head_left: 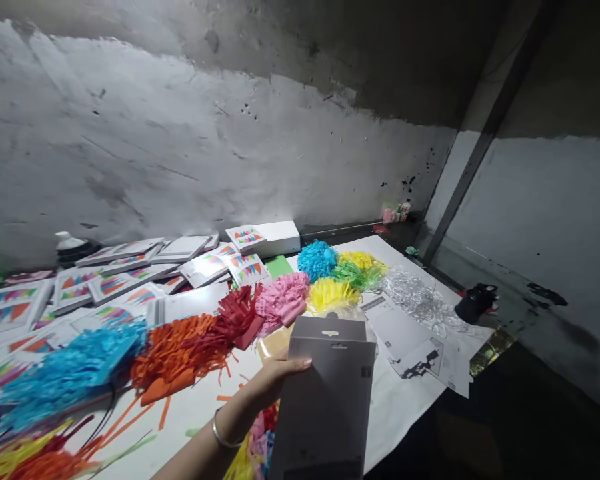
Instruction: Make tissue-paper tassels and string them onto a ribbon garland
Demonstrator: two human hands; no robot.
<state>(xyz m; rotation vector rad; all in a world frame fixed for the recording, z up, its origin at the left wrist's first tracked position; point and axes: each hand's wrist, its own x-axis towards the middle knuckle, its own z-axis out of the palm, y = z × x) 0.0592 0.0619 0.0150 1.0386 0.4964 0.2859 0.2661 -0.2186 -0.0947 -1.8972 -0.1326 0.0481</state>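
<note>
Gripping a flat grey card sleeve [325, 393] by its left edge, the left hand [273, 381] has its thumb across the face near the top and its fingers behind, out of sight; the grip is closed on it, and a bangle [221, 435] sits on the wrist. The right hand does not show anywhere in the picture, so nothing can be said of its grip.

The sleeve is held upright above the near edge of the bench [410, 393], its hang-hole tab at the top, and it looks unfilled and flat. Below it, at the near edge, a bunch of mixed coloured paper fringe [255, 450] peeks out, partly hidden by the sleeve.

Judging from how things lie, the work looks partway through. Many printed packs [115, 283] lie stacked and fanned over the far left of the bench, and a white box [273, 237] rests against the wall at the far edge. Much loose stock is left: blue fringe [75, 370] and orange fringe [180, 350] toward the left, red [240, 317] and pink [283, 300] bundles in the middle, and turquoise [317, 259], yellow [333, 293] and green [355, 272] tufts beyond. Clear wrappers [420, 297] and printed sheets [420, 347] lie toward the right edge.
</note>
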